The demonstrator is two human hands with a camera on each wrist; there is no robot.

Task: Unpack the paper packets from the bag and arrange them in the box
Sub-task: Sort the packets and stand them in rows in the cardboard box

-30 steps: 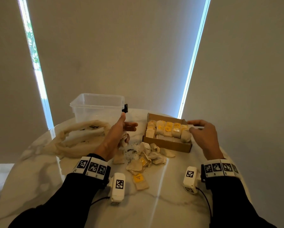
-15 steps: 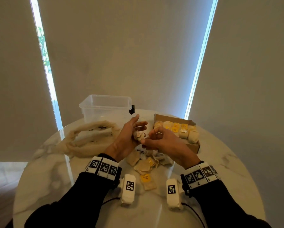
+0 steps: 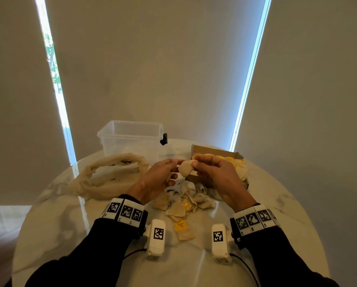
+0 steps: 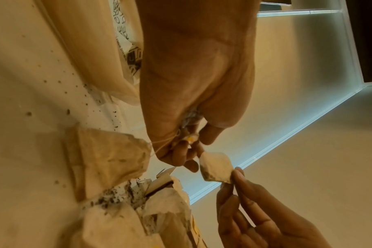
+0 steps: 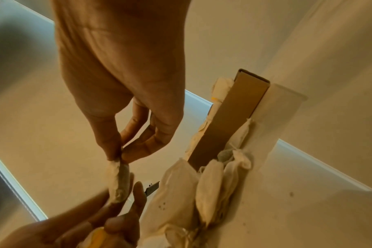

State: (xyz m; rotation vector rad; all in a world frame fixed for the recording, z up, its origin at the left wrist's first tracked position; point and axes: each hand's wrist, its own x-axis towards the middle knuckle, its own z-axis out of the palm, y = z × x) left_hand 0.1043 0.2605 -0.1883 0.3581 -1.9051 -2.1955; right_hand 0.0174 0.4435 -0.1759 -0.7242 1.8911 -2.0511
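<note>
Above the table, my right hand pinches the edge of a pale paper packet between thumb and forefinger. It hangs just in front of the cardboard box, which holds rows of packets with yellow tags. My left hand is beside it, its fingertips at the packet's other edge. In the left wrist view its curled fingers grip a small bundle of packets with strings and a yellow tag. The pinched packet shows in the right wrist view too. The slack mesh bag lies to the left.
A loose pile of packets and dark crumbs lie on the round marble table under my hands. A clear plastic tub stands at the back, behind the bag. Blinds hang close behind the table.
My right hand left the box, came across to my left hand and took hold of one packet from it. Both hands now sit a little higher and nearer the box.
</note>
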